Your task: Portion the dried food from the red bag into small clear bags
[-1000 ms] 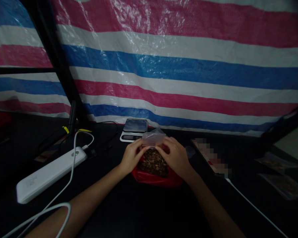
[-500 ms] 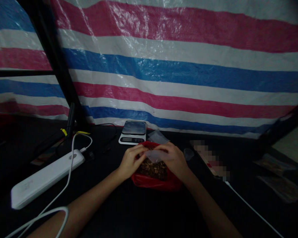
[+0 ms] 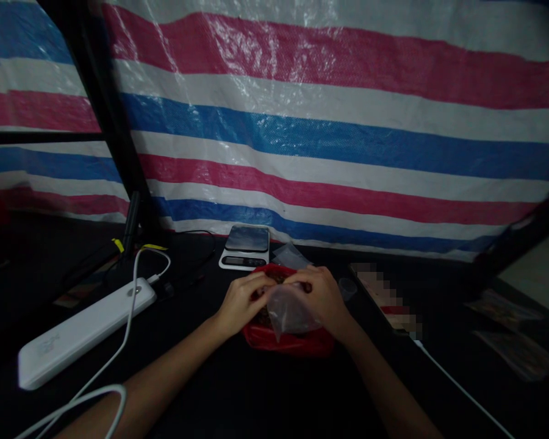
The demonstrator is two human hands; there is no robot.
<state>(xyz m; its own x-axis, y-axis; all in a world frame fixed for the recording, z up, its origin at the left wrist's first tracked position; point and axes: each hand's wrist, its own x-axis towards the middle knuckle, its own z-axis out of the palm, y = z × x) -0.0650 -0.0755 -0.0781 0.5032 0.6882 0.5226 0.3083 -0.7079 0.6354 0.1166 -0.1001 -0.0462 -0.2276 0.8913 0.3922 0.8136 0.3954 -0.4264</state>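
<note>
Over red bag (image 3: 287, 341), hands (image 3: 283, 296) on pouch (image 3: 289, 312)

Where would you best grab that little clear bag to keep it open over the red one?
Probably by its top rim, a side in each hand, as the left hand and right hand do now. The clear bag is limp film hanging towards the person over the red bag, so pinching lower down would likely close its mouth.

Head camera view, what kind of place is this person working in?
Probably a makeshift packing stall or tent. A striped tarp hangs as the wall behind a dark table, a small digital scale stands on it, and both hands hold a clear plastic bag over a red container.
</note>
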